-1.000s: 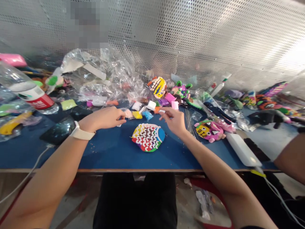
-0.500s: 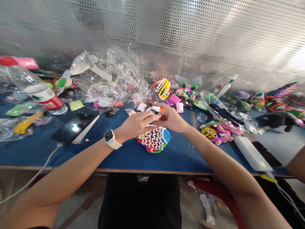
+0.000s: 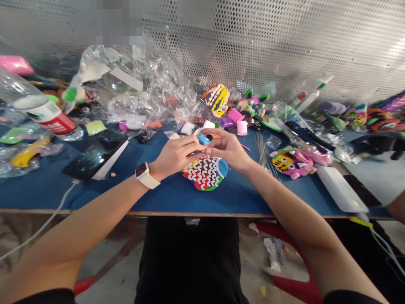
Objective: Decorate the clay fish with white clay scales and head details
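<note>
A clay fish (image 3: 205,177) lies on the blue table close to its front edge. White wavy scales cover its multicoloured body, and a blue part is at its right end. My left hand (image 3: 177,157) is over its upper left side with fingers bent and pressed together. From the right, my right hand (image 3: 230,150) meets it, thumb and fingers curled in a pinch. The fingertips of both hands touch just above the fish and hide its upper edge. Whatever is between them is too small to make out. A bit of blue (image 3: 202,138) shows just behind the fingers.
Crumpled clear plastic bags (image 3: 152,93) pile up along the perforated metal wall. On the left are a bottle (image 3: 52,114) and a phone (image 3: 95,158) on a cable. Clay packets (image 3: 236,116), a pink clay animal (image 3: 292,162) and a white power bank (image 3: 341,190) stand right.
The camera view has tipped down, so the table appears higher in the picture. My fingertips have come closer together above the fish, which stays in place on the table.
</note>
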The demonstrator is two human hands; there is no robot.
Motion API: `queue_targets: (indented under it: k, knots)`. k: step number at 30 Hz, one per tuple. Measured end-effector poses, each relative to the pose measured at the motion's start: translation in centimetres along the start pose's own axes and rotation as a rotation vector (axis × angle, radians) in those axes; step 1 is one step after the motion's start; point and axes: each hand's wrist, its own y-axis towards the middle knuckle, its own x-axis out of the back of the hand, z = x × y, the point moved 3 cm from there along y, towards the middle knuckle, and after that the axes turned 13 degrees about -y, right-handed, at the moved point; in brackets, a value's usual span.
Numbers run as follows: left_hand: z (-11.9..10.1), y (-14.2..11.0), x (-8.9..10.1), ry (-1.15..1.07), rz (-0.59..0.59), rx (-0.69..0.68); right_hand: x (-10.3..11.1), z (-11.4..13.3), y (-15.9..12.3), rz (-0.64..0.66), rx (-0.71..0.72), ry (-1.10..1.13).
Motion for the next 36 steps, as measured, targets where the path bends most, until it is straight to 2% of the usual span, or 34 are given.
queue_targets:
  k: [5,10,16,22,29,36]
  knots:
    - [-0.28,0.04,0.05,0.020,-0.045,0.017,-0.46,-0.05,-0.22,0.021,0.017,-0.003]
    - [-0.52,0.14,-0.12,-0.043,-0.001,-0.035,-0.62,-0.17,-0.39,0.033,0.017,-0.043]
    - [-0.27,-0.11,-0.23,-0.029,0.006,0.024,-1.10,0.01,-0.64,0.045,-0.025,-0.046]
    - [-0.31,0.20,-0.10,-0.094,0.091,-0.037,-0.73,0.53,-0.68,0.055,-0.040,-0.030]
    - [-0.36,0.18,0.13,-0.033,0.018,0.016,-1.04,0.19,-0.65,0.020,-0.046,-0.020]
    - [-0.15,0.16,-0.11,-0.086,0.104,-0.024,-0.69,0.36,-0.76,0.034,-0.023,-0.045]
